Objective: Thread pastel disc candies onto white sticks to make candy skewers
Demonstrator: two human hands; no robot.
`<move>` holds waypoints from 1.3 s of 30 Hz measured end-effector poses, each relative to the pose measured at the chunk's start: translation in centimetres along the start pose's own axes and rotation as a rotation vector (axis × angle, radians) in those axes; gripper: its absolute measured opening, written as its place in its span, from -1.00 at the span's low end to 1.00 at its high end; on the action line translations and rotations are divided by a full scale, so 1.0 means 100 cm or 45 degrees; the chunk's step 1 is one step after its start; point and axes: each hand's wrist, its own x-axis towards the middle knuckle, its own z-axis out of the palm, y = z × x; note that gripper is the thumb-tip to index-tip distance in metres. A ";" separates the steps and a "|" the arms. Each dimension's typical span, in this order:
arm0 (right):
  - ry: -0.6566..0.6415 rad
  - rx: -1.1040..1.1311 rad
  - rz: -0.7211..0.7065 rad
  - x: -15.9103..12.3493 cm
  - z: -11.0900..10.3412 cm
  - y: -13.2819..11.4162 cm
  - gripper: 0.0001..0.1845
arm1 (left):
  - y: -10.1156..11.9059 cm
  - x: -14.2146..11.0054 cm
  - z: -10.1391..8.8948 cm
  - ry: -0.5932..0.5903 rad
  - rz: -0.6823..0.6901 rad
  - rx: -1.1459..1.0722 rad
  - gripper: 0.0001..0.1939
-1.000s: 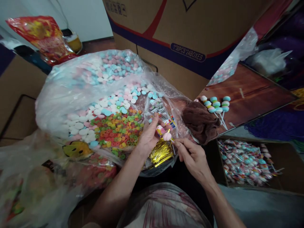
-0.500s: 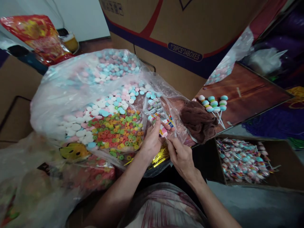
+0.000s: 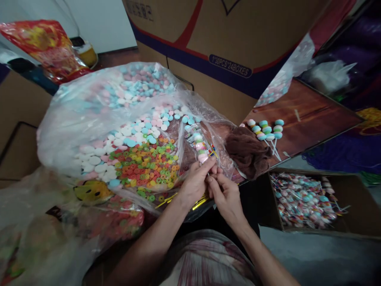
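A candy lollipop (image 3: 200, 146), stacked from pastel and green pieces, is inside a clear printed wrapper and points away from me. My left hand (image 3: 195, 182) is closed in a pinch at the lollipop's lower end, where the wrapper gathers. Just below, my right hand (image 3: 225, 191) is closed, its fingertips meeting the left ones around the stick; the fingers cover most of the stick there. Gold twist ties (image 3: 199, 203) lie under my hands at the table edge. To the left, ring gummies (image 3: 145, 165) and pastel candy discs (image 3: 126, 133) lie in heaps on clear plastic.
Several unwrapped lollipops (image 3: 266, 130) rest on the brown table (image 3: 312, 109), beside a brown cloth (image 3: 245, 151). Lower right, a cardboard box (image 3: 354, 202) holds many wrapped lollipops. A large carton (image 3: 190, 35) stands behind. A red candy bag (image 3: 44, 43) is at upper left.
My left hand has moved down the lollipop to its base, uncovering the stacked candy in the wrapper. My right fingertips have closed in against the left hand.
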 end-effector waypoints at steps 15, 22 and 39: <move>-0.083 0.424 0.295 -0.008 -0.007 -0.002 -0.69 | 0.001 -0.012 -0.004 -0.072 0.070 0.199 -0.54; 0.022 0.373 0.175 -0.005 -0.001 -0.002 -0.69 | -0.005 -0.016 -0.004 -0.156 0.051 0.315 -0.52; 0.018 -0.340 -0.221 -0.005 0.002 0.004 -0.80 | 0.012 -0.014 -0.002 0.043 0.174 0.004 -0.67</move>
